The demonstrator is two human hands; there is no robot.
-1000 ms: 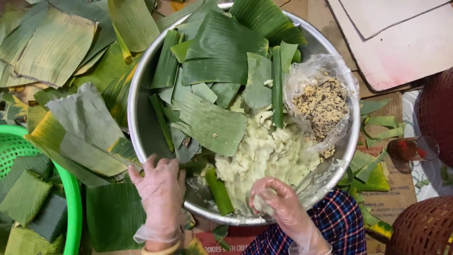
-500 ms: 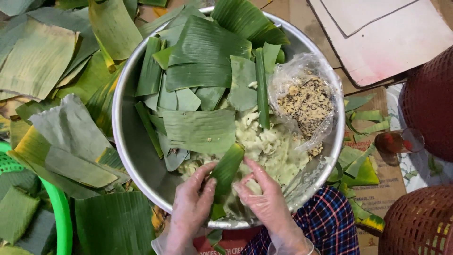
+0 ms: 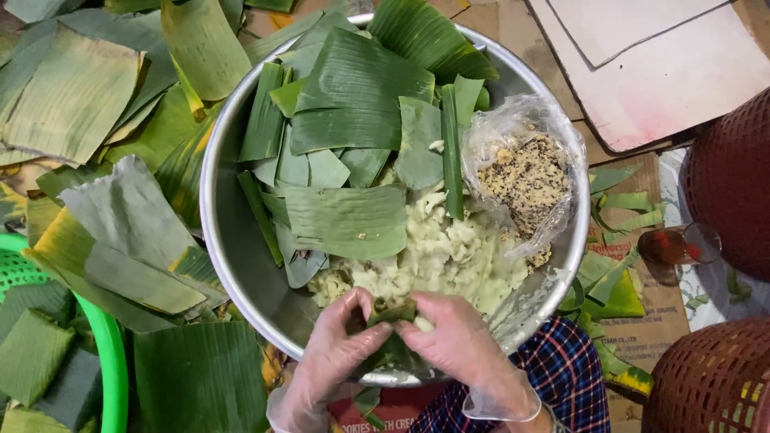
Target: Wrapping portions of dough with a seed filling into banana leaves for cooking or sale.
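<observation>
In the head view we are looking down on a large round steel bowl (image 3: 241,265) and working at its near rim; our left hand (image 3: 333,353) and our right hand (image 3: 457,345), both in thin clear plastic gloves, are closing together around a small folded green banana-leaf parcel (image 3: 393,341); each hand is curled narrow on it, thumbs pressing on top, fingers cupping beneath.

The parcel is sitting just above the near rim, beside the pale lumpy dough (image 3: 437,256) heaped in the bowl; we are judging it light and soft, the leaf pliable but ready to split along its ribs and to spring open if let go; the gloves and the moist filling are probably making it slippery; holding it at the folded ends, with gentle pressure from both sides, looks the safest grip.

Cut green banana-leaf pieces (image 3: 345,220) are lying over the far half of the bowl; a clear plastic bag of speckled crumbly filling (image 3: 525,180) is leaning at the right wall; a bright green plastic basket (image 3: 108,361) is showing at the left.
</observation>
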